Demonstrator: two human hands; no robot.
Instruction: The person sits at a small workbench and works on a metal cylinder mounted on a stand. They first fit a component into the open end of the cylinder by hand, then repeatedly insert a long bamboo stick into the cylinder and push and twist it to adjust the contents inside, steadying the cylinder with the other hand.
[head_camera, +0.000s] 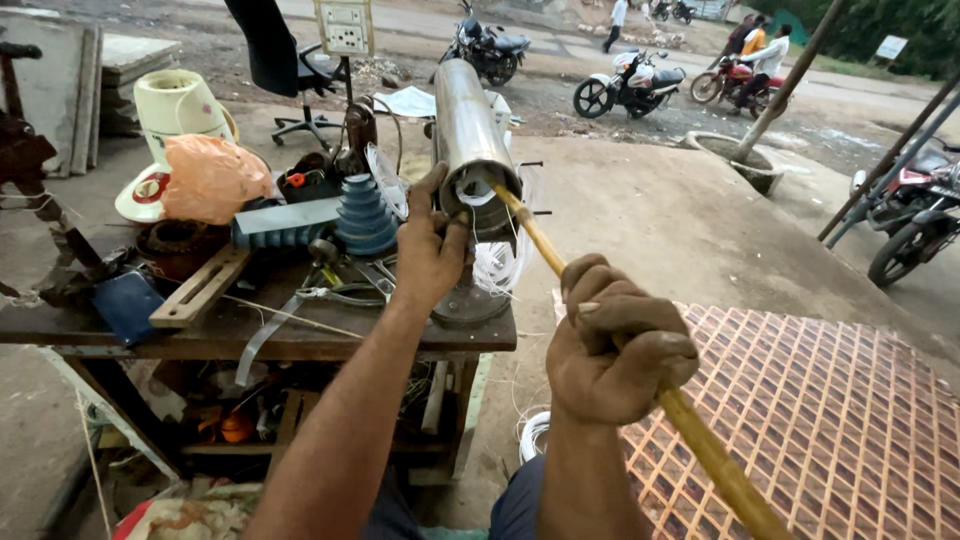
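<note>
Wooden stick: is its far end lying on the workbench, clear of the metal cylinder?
No, the wooden stick, gripped by the right hand, runs into the metal cylinder mouth.

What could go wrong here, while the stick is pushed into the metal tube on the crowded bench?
1. The metal tube is steadied only by the left hand at its mouth; a hard push could shift it.
2. The right hand drives the wooden stick in near thin pale strands hanging from the opening; these may snag or tear.
3. Loose tools lie close by on the workbench and might get knocked off.
</note>
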